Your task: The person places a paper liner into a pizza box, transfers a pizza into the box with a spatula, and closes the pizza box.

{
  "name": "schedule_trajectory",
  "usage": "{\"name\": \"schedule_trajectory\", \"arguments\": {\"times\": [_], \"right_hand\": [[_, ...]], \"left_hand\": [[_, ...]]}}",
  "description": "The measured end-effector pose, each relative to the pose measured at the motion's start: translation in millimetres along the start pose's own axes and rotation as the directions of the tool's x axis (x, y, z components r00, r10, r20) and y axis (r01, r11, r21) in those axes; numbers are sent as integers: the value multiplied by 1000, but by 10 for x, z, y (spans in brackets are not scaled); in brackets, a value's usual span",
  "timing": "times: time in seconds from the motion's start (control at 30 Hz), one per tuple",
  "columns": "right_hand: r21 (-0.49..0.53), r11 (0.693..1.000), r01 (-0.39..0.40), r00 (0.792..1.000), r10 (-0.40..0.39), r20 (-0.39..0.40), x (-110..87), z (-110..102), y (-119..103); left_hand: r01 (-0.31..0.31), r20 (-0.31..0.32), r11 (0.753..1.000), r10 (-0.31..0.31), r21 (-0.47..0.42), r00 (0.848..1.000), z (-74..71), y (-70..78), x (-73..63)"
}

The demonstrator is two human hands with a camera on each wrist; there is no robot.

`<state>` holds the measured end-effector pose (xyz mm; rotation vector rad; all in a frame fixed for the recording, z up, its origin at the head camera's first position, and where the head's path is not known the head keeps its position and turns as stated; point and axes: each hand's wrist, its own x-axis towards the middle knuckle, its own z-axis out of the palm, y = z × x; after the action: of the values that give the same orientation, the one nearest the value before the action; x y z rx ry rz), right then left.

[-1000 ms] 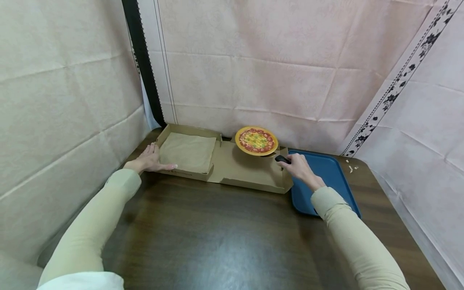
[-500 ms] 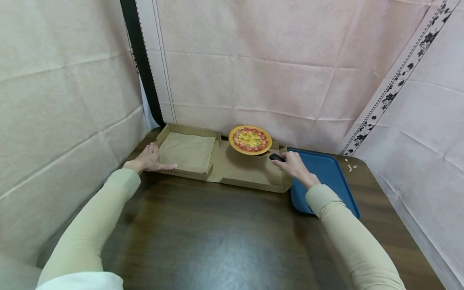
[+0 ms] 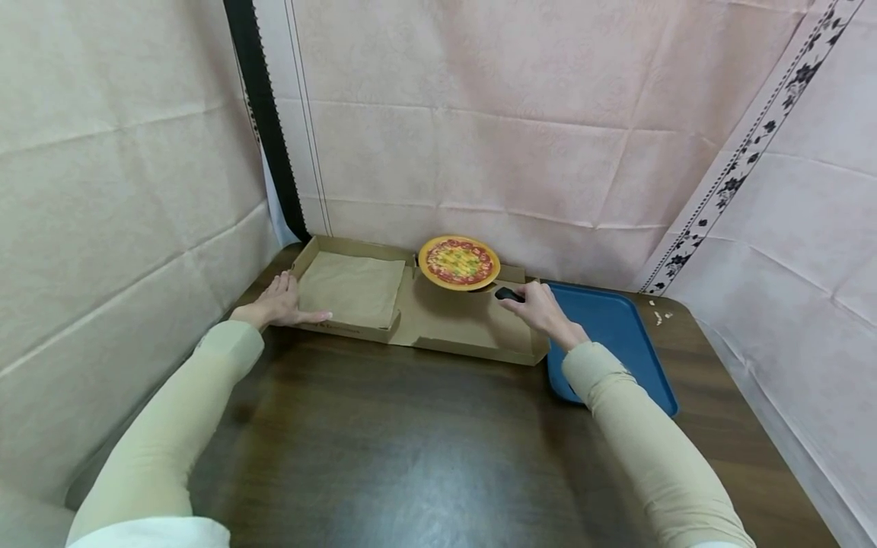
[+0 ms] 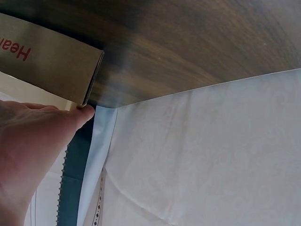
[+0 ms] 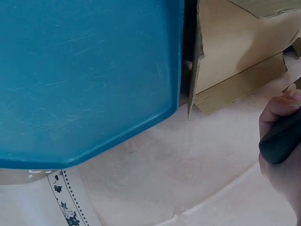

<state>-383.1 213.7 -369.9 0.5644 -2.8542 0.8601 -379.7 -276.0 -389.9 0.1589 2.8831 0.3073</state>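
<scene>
The pizza [image 3: 459, 262] has moved a little more to the left than half a second ago, and the right hand [image 3: 544, 308] has travelled together with it. For the work in hand, I judge this as steady progress: the pizza is now farther from the blue tray [image 3: 589, 301] at the right and nearer to the sheet of paper [image 3: 352, 289] in the left half of the cardboard box [image 3: 473, 327], but it does not seem to be above the paper yet. It is held in the air at the far side, over the bare right half of the box, where a soft shadow falls. The fingers of the right hand are curled around a black handle [image 3: 508, 294] (what supports the pizza from below is mostly hidden, so I cannot describe its shape). The left hand [image 3: 277, 301] has not visibly changed its place: its fingers are straight, with the thumb spread away along the near wall, and it touches the left end of the box without gripping anything that I can see. About writing, the left wrist view shows red letters [image 4: 16, 48] upside down on the cardboard; I can read "Hea", and the continuation is cut by the picture edge. The print on the near wall in the head view is too small for reading.
</scene>
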Motion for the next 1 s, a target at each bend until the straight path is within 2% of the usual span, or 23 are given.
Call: {"name": "schedule_trajectory", "arguments": {"times": [0.4,0.67,1.0], "right_hand": [[-11,1000,-7,1000,7,27,90,30,-104],[-34,999,9,1000,-8,25,156,91,-171],[-17,1000,14,999,-13,51,220,138,-271]], "left_hand": [[-4,-29,1000,5,22,1000,-2,26,5],[10,-18,1000,-10,19,1000,5,24,8],[17,-3,1000,-17,-14,1000,8,17,-10]]}}
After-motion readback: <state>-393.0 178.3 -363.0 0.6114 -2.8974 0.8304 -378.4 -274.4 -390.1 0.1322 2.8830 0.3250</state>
